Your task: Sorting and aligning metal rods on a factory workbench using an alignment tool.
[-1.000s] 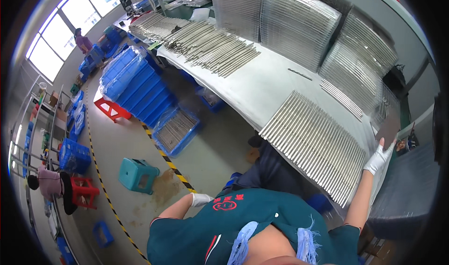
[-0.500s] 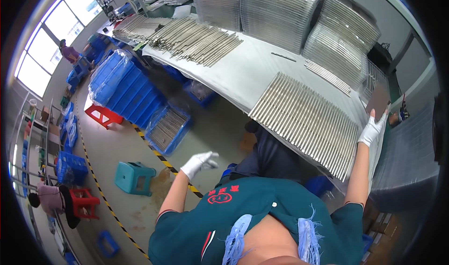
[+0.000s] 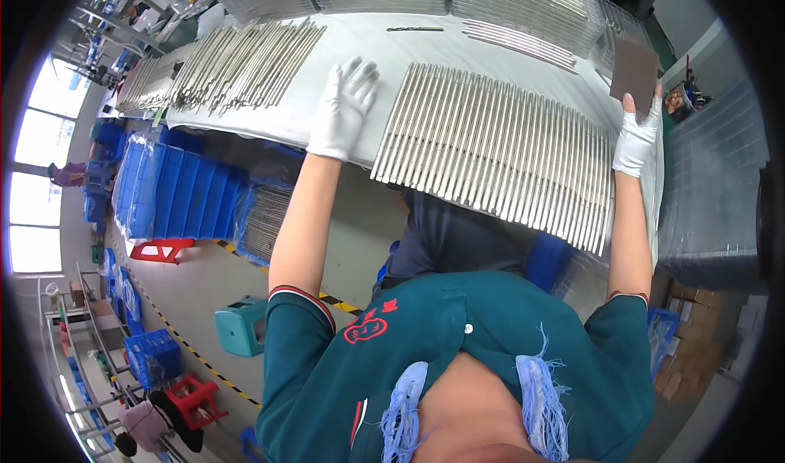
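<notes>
A wide row of silver metal rods (image 3: pixel 499 148) lies side by side on the white table (image 3: pixel 360 54) in front of me. My left hand (image 3: pixel 345 107), in a white glove, rests flat with fingers spread on the table just left of the row. My right hand (image 3: pixel 636 136), also gloved, is at the row's right end and holds up a brown square pad (image 3: pixel 634 69).
A second batch of rods (image 3: pixel 237 58) lies at the table's left. Stacked wire racks (image 3: pixel 523 1) stand along the back. Blue bins (image 3: pixel 176 197), a teal stool (image 3: pixel 239 326) and a red stool (image 3: pixel 159 250) stand on the floor left. Another person (image 3: pixel 69 173) is far left.
My left hand has risen from beside my body up onto the table next to the rods. My right hand now holds the brown pad. The view has shifted toward the table.
</notes>
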A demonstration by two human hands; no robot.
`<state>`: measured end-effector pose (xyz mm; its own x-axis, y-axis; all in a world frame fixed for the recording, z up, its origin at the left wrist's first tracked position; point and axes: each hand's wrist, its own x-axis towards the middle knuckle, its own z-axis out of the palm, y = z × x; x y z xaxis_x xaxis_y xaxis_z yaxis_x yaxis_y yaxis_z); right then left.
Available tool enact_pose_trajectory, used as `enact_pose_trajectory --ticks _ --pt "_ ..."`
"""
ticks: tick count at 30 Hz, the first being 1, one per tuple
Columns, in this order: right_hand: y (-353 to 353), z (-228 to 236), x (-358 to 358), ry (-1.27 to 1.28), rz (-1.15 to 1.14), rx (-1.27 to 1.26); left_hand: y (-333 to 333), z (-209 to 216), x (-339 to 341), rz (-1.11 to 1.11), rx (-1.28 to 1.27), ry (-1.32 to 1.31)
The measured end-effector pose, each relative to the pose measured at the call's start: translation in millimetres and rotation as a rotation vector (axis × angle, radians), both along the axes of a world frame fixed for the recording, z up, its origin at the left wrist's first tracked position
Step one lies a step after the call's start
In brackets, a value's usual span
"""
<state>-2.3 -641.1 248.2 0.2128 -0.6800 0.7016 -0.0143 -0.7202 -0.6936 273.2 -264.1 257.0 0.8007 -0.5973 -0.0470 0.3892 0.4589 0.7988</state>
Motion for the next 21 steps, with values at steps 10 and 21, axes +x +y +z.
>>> enact_pose_trajectory --ticks 10,21 --pt "22 -13 -1 0.192 0.202 -0.016 -39 -1 -30 -0.107 0.071 -0.099" --pt "28 7 10 0.105 0.055 0.054 -35 -10 -26 -0.069 -0.007 -0.047"
